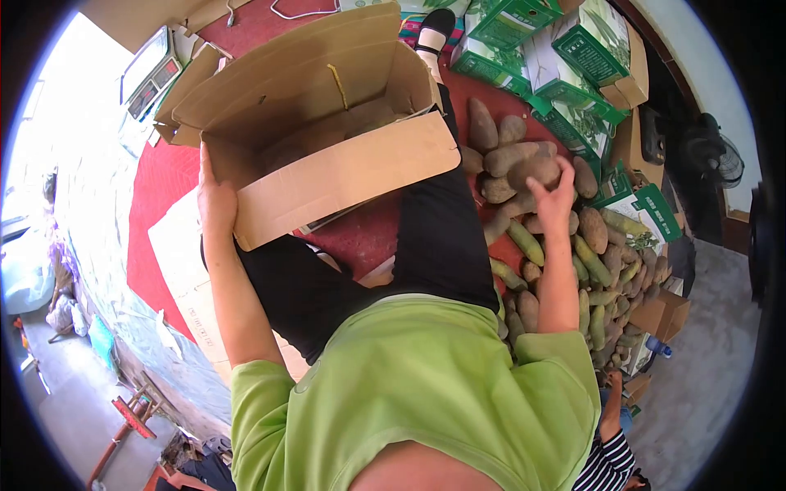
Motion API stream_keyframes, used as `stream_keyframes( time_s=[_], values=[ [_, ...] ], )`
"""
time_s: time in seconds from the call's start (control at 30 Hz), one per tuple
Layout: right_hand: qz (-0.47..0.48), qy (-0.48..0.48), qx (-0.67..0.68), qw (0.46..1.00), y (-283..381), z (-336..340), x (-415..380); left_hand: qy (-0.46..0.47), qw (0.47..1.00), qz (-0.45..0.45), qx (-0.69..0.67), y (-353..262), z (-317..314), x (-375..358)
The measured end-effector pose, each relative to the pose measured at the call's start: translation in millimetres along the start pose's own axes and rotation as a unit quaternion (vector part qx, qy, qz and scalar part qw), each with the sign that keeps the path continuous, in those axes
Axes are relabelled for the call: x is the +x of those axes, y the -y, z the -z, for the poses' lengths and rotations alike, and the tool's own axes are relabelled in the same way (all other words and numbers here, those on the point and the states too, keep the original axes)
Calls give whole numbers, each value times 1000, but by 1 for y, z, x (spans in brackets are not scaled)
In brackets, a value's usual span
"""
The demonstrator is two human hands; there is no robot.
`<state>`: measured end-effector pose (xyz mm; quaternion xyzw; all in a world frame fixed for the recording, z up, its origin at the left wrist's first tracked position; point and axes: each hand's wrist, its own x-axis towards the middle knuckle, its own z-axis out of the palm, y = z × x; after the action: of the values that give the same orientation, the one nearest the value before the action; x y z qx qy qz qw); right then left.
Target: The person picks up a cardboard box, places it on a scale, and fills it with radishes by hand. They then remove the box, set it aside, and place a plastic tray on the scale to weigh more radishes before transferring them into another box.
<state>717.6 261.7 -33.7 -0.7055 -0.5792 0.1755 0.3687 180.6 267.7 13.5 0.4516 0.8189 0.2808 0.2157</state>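
Left hand (218, 204): gripping cardboard box (352, 168) at its side. Right hand (557, 196): nearer brown tuber (532, 169), thumb and fingers astride; grip firmness cannot be told. Tuber just beyond right palm, toward box; long axis roughly crosswise.

An open brown cardboard box (352, 176) tilts, flaps spread; a plump, dull-brown tuber (524, 170) is among other tubers (483, 124).
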Motion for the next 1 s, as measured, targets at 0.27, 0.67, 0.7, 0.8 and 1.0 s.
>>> stream_keyframes(
  time_s=[0.27, 0.67, 0.7, 0.8, 1.0],
  values=[
    [138, 12, 240, 961, 172, -27, 62, 5, 1000, 2, 9, -1, 1, 0],
    [291, 224, 30, 930, 264, -178, 29, 7, 999, -44, 1, 0, 1, -1],
    [283, 243, 14, 928, 268, -184, 24, 6, 999, -46, -5, -2, 1, -2],
    [266, 297, -17, 917, 266, -209, 12, 9, 998, -66, -4, 11, -1, 6],
    [258, 294, 85, 916, 253, -209, -10, 14, 997, -69, -43, 13, -6, 7]
  ],
)
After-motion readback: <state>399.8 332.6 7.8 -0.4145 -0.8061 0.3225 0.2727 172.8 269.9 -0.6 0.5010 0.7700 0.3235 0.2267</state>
